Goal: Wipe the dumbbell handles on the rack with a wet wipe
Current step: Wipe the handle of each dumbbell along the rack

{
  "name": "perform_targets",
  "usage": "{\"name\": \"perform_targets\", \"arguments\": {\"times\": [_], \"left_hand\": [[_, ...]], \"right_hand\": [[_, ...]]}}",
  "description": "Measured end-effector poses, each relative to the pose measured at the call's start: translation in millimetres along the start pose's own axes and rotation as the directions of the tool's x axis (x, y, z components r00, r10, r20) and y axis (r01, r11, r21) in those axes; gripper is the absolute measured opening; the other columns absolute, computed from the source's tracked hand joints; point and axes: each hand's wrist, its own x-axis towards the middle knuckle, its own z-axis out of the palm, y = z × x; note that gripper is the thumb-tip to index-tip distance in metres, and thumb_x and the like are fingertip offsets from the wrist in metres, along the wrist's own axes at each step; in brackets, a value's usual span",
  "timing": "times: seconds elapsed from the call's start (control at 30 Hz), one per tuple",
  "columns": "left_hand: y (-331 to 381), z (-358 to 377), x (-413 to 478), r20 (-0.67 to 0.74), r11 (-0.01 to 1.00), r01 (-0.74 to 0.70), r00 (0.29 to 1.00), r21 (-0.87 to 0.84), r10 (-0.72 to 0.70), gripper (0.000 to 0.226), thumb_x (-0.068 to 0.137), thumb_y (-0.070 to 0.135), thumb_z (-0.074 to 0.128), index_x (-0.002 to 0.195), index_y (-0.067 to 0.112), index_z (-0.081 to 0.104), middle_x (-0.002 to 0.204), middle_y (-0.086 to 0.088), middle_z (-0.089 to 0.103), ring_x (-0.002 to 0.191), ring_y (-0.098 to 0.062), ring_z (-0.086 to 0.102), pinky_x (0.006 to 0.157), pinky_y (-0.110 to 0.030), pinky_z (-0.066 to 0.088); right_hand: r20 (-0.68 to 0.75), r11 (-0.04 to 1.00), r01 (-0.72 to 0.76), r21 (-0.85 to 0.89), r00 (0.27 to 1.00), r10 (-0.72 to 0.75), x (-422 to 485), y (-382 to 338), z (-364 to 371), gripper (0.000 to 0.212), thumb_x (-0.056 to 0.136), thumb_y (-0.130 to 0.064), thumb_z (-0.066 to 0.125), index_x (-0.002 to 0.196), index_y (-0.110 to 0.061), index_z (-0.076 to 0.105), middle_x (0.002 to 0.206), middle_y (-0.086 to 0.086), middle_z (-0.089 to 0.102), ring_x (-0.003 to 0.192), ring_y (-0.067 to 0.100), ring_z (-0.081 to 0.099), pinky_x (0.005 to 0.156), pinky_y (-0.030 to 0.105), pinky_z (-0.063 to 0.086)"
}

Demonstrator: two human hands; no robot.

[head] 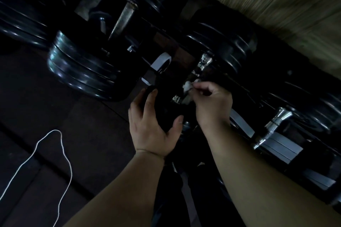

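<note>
**Item: dumbbell handle point(203, 61), chrome, knurled, on rack.** It runs diagonally between two black weight heads. Only short bright stretches show; the middle is lost in shadow and behind the fingers.

**Wet wipe point(187, 86).** A small white wad lying against the handle at its mid-length. How much of it is folded inside the grip cannot be told.

**Right hand point(212, 103).** The fingertips are curled and pinch the wipe onto the handle, apparently to rub along the bar.

**Left hand point(153, 125).** The fingers and thumb are spread and curved round the near weight head point(162, 108), just below the handle. This is probably to stop the dumbbell rolling under the wiping pressure.

**Second dumbbell handle point(276, 121).** Chrome, to the right of the handle. No hand is on it, so it is likely next.

**Also present.** A white cord point(60, 153) lies on the dark floor, well left of the handle. Grey rack rails point(276, 145) sit below and to the right. The frame is dim and tilted, and the rack's outline is mostly unreadable.
</note>
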Motion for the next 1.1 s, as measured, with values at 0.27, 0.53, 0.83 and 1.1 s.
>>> {"name": "perform_targets", "arguments": {"times": [0.27,0.53,0.83,1.1], "left_hand": [[-1.1,0.3,0.3,0.013,1.000,0.000,1.000,-0.002,0.000,0.081,0.084,0.062,0.061,0.140,0.003,0.056,0.141,-0.021,0.051,0.126,-0.034,0.052,0.100,-0.045,0.048],[-1.8,1.4,-0.8,0.004,1.000,0.010,1.000,-0.016,-0.010,0.081,0.084,0.064,0.061,0.142,0.007,0.055,0.141,-0.021,0.051,0.125,-0.032,0.052,0.098,-0.050,0.051],[-2.9,0.8,-0.3,0.011,1.000,-0.005,1.000,-0.010,0.005,0.080,0.083,0.062,0.061,0.143,0.010,0.051,0.140,-0.024,0.050,0.126,-0.038,0.053,0.098,-0.055,0.051],[-3.9,-0.9,2.3,0.041,1.000,0.000,0.999,-0.012,0.000,0.079,0.082,0.063,0.061,0.143,0.013,0.049,0.141,-0.025,0.050,0.123,-0.039,0.053,0.098,-0.052,0.050]], "right_hand": [[-0.157,0.998,0.034,0.052,0.987,-0.026,8.7,-4.8,5.2,0.008,0.083,-0.033,0.078,0.088,-0.028,0.076,0.091,-0.009,0.073,0.088,0.004,0.069,0.079,0.031,0.059],[0.006,0.999,0.001,0.045,1.000,-0.002,7.8,-4.6,-8.1,0.005,0.082,-0.019,0.079,0.083,-0.023,0.077,0.074,-0.006,0.074,0.072,0.005,0.072,0.067,0.025,0.059],[-0.044,0.996,0.084,-0.021,0.995,-0.085,10.4,-5.0,-4.9,0.004,0.083,-0.031,0.080,0.084,-0.029,0.077,0.086,-0.013,0.073,0.084,-0.003,0.068,0.074,0.019,0.056],[-0.108,0.889,0.387,-0.244,0.901,-0.421,23.7,-15.7,-2.9,0.013,0.087,-0.010,0.070,0.091,-0.018,0.079,0.098,-0.003,0.071,0.094,0.005,0.065,0.077,0.010,0.051]]}}
